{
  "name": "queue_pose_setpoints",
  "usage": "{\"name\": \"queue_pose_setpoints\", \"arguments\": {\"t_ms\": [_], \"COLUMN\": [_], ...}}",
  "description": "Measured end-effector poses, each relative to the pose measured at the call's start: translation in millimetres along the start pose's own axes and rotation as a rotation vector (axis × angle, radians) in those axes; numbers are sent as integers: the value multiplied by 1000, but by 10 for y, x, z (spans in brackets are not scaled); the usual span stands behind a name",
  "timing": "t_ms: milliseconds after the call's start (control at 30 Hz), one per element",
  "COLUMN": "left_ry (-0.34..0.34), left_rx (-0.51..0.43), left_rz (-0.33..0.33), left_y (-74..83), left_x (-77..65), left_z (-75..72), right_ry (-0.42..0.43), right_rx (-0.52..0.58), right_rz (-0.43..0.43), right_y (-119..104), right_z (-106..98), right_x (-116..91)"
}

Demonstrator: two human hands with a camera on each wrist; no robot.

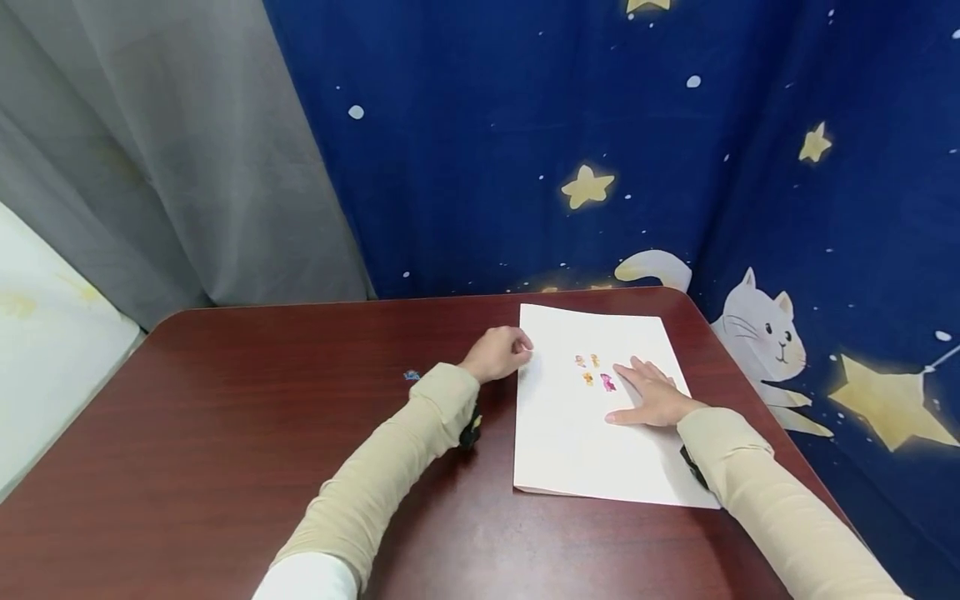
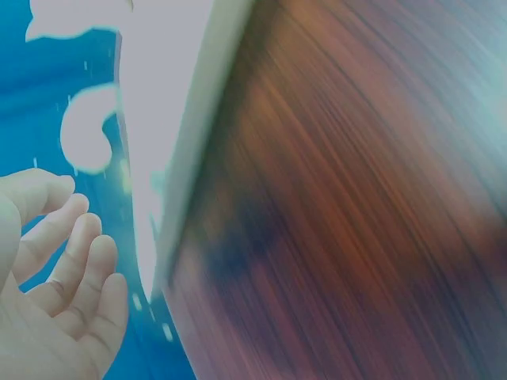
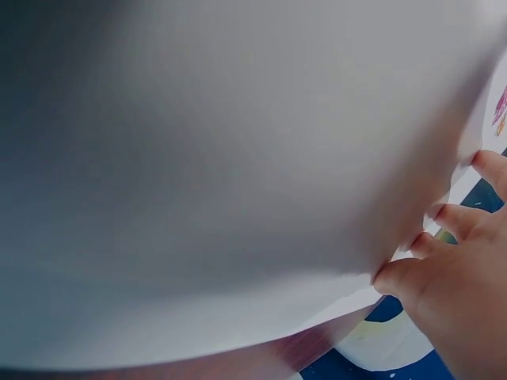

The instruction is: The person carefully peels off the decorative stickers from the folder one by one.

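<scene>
A large white paper pad or folded sheet point(image 1: 585, 454) lies at the right side of the table. Several small orange cutouts or stickers and a magenta one point(image 1: 607, 382) sit near its middle. My right hand point(image 1: 651, 398) rests on the sheet just right of them, fingers spread; in the right wrist view its fingertips point(image 3: 388, 279) touch the white surface. At the sheet's left edge is my left hand point(image 1: 498, 353). The left wrist view shows that hand point(image 2: 59, 277) with loosely bent fingers and nothing between them.
A small blue piece point(image 1: 412, 376) lies on the dark red-brown wooden table point(image 1: 225, 433), left of my left forearm. Behind the table hang a blue curtain point(image 1: 480, 150) with stars and a cat, and a grey curtain point(image 1: 187, 150).
</scene>
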State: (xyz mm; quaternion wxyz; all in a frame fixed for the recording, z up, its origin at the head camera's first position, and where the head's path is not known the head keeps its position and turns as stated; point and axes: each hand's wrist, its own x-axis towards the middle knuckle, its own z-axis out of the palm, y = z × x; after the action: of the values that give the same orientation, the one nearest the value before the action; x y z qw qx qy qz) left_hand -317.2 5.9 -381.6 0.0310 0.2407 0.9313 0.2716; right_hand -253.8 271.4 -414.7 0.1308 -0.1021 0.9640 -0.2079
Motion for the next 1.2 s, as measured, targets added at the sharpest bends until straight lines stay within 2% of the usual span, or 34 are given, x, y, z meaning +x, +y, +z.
{"name": "queue_pose_setpoints", "arguments": {"t_ms": [233,400,500,633,700,733,767,867,933,967,1000,1100,1200], "left_ry": [-9,-17,14,33,38,33,9,42,-22,-41,-40,-108,-69], "left_rx": [-27,-6,-1,15,38,67,75,84,86,67,65,76,99], "left_rz": [77,45,75,99,98,76,55,118,90,95,100,10,5], "left_y": [407,523,78,-554,-527,-368,-293,-89,113,92,175,452,556], "left_x": [209,289,757,1471,1510,1387,1340,1136,948,952,857,600,472], "left_z": [339,550,1138,1972,2033,1920,1852,1622,1357,1321,1211,883,776], "right_ry": [-7,-3,-1,-4,-2,0,4,9,6,4,1,1,5], "right_rx": [0,-10,-6,-11,-17,-20,-22,-22,-18,-15,-15,-17,-16], "right_rz": [17,1,-3,-3,1,2,2,2,-1,-1,-1,2,2], "right_y": [-11,-11,-13,3,21,22,23,29,29,27,25,18,10], "right_z": [7,20,23,17,3,-2,-7,-13,-6,0,5,17,20], "right_x": [12,10,14,11,-4,-7,-10,-20,-21,-21,-21,-15,-5]}}
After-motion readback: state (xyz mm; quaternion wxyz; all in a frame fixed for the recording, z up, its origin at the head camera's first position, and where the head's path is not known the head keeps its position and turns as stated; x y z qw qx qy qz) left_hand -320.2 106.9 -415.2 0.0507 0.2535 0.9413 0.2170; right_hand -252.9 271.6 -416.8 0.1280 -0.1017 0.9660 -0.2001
